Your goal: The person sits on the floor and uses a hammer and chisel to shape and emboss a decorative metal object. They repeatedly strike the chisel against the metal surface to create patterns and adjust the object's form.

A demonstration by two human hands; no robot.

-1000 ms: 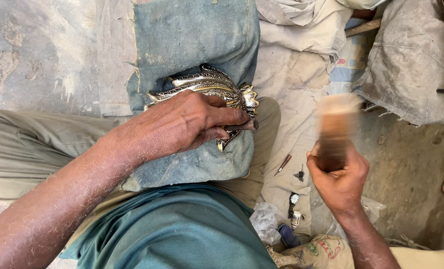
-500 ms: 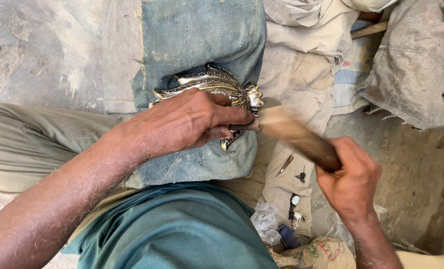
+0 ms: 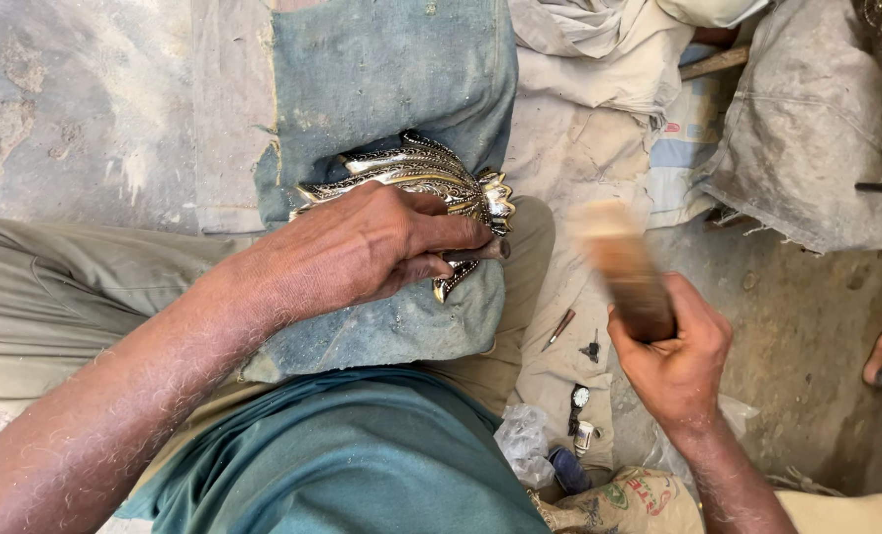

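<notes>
A worn blue denim cloth (image 3: 391,89) runs from the top centre of the frame down over the person's lap, with pale sacking (image 3: 807,138) heaped at the upper right. On the denim, at the centre, lies an ornate silver-and-gold metal piece (image 3: 431,173). The left hand (image 3: 362,247) lies over its lower part, fingers curled around a dark punch (image 3: 485,251) whose end pokes out to the right. At right centre, the right hand (image 3: 673,361) is clenched around a wooden mallet (image 3: 629,272), blurred, tilted to the upper left, apart from the punch. A wristwatch (image 3: 579,398) lies low, between the arms.
</notes>
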